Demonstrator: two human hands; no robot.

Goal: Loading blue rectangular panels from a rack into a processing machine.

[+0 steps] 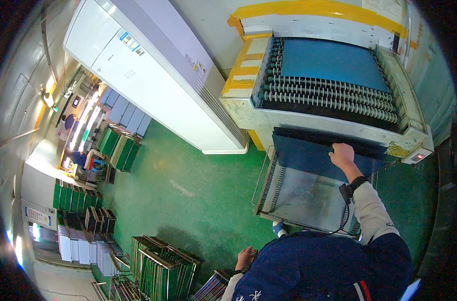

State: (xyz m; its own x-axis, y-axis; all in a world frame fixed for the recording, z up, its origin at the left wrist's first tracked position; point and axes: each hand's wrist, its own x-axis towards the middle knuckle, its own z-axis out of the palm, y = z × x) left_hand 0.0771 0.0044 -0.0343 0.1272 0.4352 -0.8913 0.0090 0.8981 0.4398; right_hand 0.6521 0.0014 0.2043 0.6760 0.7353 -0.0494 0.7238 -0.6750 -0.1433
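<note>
My right hand (343, 156) is closed on the upper edge of a dark blue panel (308, 156). This panel stands tilted in a metal rack cart (283, 216) with slotted sides, and another dark panel (301, 133) shows just behind it. Below and to the left, my left hand (245, 258) hangs beside my body with its fingers curled; whether anything is in them is hidden. Directly behind the cart is a roller conveyor machine (328, 100), with a flat blue panel (331, 62) lying on its rollers.
A tall white cabinet-like unit (158, 75) stands left of the machine. Racks of green panels (163, 271) are on the green floor (163, 185) at lower left, close to my left hand. More racks (78, 198) line the left side. Farther off, a person (80, 158) sits at a lit bench.
</note>
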